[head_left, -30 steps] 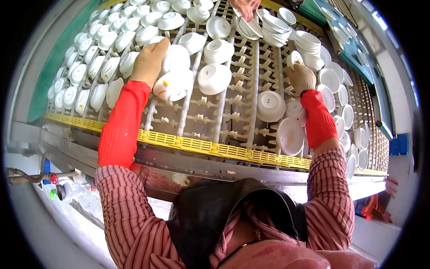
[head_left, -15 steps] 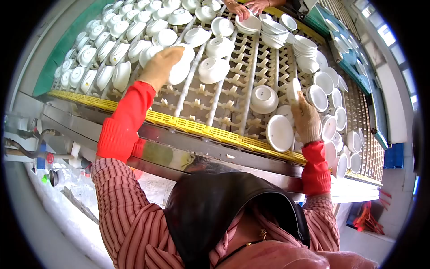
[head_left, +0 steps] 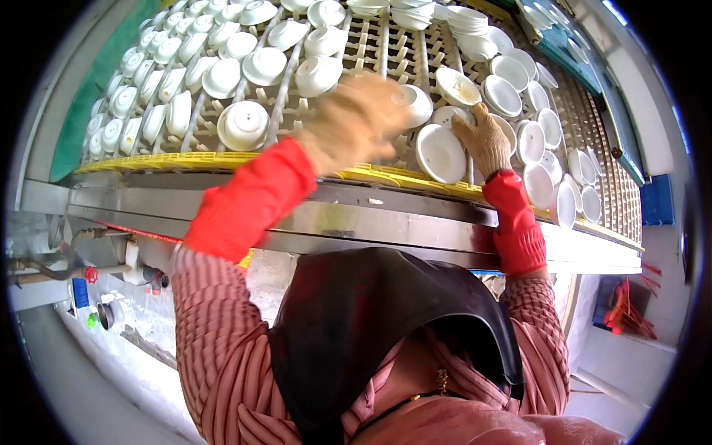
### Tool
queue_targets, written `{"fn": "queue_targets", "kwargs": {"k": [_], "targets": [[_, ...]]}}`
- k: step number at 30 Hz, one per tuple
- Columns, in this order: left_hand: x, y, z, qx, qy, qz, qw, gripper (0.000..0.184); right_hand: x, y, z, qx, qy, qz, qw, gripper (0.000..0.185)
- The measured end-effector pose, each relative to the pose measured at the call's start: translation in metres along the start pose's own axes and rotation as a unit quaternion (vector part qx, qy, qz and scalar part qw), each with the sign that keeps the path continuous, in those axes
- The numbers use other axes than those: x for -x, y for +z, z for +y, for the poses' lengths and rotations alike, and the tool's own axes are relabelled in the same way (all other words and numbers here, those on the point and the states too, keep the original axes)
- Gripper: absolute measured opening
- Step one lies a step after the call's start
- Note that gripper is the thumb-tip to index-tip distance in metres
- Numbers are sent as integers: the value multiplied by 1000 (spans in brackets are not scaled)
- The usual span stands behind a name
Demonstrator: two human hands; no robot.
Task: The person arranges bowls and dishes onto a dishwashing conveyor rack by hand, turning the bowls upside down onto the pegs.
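Observation:
My left hand (head_left: 363, 122), in a tan work glove with a red cuff, is smeared by motion over the front of the pegged rack. It is beside an upturned white bowl (head_left: 417, 106); whether it touches the bowl is unclear. My right hand (head_left: 486, 141), gloved alike, has its fingertips at the rim of a tilted white bowl (head_left: 458, 87) with a yellowish mark inside. Below its thumb leans another white bowl (head_left: 443, 152), facing me. On the left, an upturned bowl (head_left: 243, 124) stands near the yellow front edge.
Rows of white bowls (head_left: 222, 78) fill the left of the rack. Stacked bowls (head_left: 469, 31) and leaning ones (head_left: 538, 185) crowd the right. A yellow strip (head_left: 200, 161) and a metal ledge (head_left: 415, 215) run along the front. A teal panel (head_left: 571, 52) borders the right.
My left hand has left the bowls on the left and swung right. The bowl at my right hand has turned its inside towards me. The camera view has shifted; the other person's hands are out of view.

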State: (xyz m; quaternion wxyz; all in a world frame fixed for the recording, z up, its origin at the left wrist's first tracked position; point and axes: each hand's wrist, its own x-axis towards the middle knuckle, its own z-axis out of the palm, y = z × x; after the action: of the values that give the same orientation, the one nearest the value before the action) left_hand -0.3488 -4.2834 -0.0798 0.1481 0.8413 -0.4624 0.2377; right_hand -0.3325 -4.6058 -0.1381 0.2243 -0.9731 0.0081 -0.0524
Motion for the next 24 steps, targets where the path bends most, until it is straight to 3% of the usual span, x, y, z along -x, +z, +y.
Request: {"fn": "queue_targets", "kwargs": {"k": [1,2,3,5,7,8,9,12,14,15,16,17,18,19,20,21,23,24], "targets": [[-13,23,19,7,105,-2,994,45,-9,8,7,-63,34,14,997,52],[-22,46,29,23,175,-8,984,24,-14,7,9,-84,45,13,995,49],[-29,81,31,49,191,-30,980,23,-19,7,11,-106,56,10,993,46],[-44,96,50,-79,107,-137,982,18,-25,8,12,-157,70,13,985,36],[-54,94,54,-21,53,-236,970,24,-33,18,42,-182,-55,50,980,37],[-57,89,57,13,24,-284,958,27,-21,8,29,-265,-18,23,964,35],[-53,81,58,136,-68,-269,951,21,-10,-2,16,-345,22,2,938,32],[-17,67,22,294,-138,-76,943,21,-16,9,38,-455,44,-77,886,29],[-1,7,-4,200,-218,-65,953,31,-19,15,38,-399,16,-58,915,31],[10,-32,-17,32,-220,-101,970,38,-18,16,34,-376,10,-53,925,31],[42,-39,-62,-9,-242,-39,969,40,-18,14,29,-352,3,-49,935,31],[52,-80,-67,-148,-311,-64,937,42,-16,5,15,-342,37,-60,937,24],[79,-96,-92,4,-449,-5,894,53,-17,10,20,-260,-69,-9,963,22],[106,-112,-117,138,-563,98,809,69,-19,16,29,-173,-174,42,969,20],[126,-129,-132,63,-623,79,776,80,-23,16,32,-108,-236,62,964,20],[150,-134,-141,-19,-636,5,772,83,-27,16,35,-45,-295,88,950,22],[186,-126,-151,-180,-640,-142,734,89,-35,17,13,-243,-236,94,936,30],[192,-121,-153,-184,-653,-142,721,88,-40,14,1,-221,-271,128,928,33]]}}
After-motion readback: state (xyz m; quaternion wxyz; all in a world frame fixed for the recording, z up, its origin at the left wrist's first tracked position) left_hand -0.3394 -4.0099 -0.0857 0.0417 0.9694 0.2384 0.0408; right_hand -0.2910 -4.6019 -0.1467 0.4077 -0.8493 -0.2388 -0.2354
